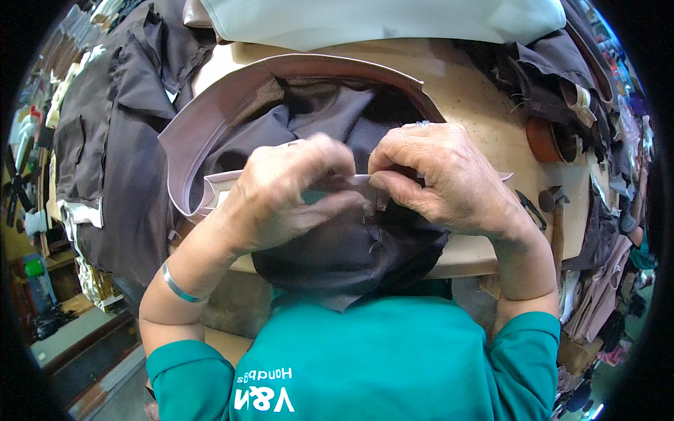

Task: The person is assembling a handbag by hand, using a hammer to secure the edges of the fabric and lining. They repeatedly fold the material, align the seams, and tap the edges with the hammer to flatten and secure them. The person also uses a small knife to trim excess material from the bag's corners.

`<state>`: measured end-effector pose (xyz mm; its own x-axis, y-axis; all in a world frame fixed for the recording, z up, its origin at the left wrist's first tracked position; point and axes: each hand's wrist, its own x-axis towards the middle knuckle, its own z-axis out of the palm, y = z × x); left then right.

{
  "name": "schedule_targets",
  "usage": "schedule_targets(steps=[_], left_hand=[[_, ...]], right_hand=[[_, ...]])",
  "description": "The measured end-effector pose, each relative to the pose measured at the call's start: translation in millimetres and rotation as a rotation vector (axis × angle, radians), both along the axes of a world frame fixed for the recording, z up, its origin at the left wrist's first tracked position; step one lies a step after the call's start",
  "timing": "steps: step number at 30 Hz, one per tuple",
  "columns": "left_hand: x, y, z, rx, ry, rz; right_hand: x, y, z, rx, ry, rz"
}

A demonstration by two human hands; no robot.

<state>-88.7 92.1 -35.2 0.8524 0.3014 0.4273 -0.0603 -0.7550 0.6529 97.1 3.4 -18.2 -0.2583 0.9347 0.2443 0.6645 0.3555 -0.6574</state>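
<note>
An unfinished handbag with a pale pink leather body (186, 144) and a dark lining (316, 123) lies on the worktable before me, its mouth toward me. My right hand (449, 175) pinches the near pink edge strip (359, 180) of the bag between thumb and forefinger. Just left of that pinch is my left hand (277, 186), fingers bent over the same edge. Motion smears its fingertips, so any grip there is unclear. Below both hands, dark lining cloth (337, 252) with loose threads hangs over the table's front edge toward my lap.
Dark bag pieces (133, 154) are heaped at the left. A white leather piece (386, 21) lies across the far side of the worktable (484, 105). To the right are a hammer (554, 210), a brown roll of tape or strap (551, 140) and more dark cloth (554, 77).
</note>
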Motion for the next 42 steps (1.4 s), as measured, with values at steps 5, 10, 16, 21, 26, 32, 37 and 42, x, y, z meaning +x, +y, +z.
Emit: schedule_targets(steps=[5,10,16,21,26,32,37,42], left_hand=[[3.8,7.2,16.0,-0.128,0.247,-0.016],[2.4,4.1,16.0,-0.004,0.275,-0.049],[1.7,2.8,18.2,0.012,0.246,-0.054],[1.1,8.1,24.9,-0.077,0.306,-0.046],[15.2,-4.6,28.5,-0.097,0.233,-0.033],[15.0,-3.1,19.7,-0.073,0.064,-0.088],[14.2,-0.8,18.1,0.114,0.021,-0.125],[14.9,0.7,13.3,0.163,0.022,-0.128]], right_hand=[[-2.1,-1.2,0.6,0.052,-0.02,-0.013],[-4.7,-3.1,-2.7,0.087,-0.066,-0.005],[1.0,-8.4,1.2,0.033,-0.08,-0.008],[8.1,-20.7,9.0,0.032,-0.011,-0.098],[4.5,-23.2,7.2,0.087,0.025,-0.123],[16.6,-26.4,8.1,0.104,0.088,-0.049],[23.1,-20.7,9.2,-0.102,0.157,-0.089],[21.9,-19.4,-1.9,0.02,-0.084,-0.041]])
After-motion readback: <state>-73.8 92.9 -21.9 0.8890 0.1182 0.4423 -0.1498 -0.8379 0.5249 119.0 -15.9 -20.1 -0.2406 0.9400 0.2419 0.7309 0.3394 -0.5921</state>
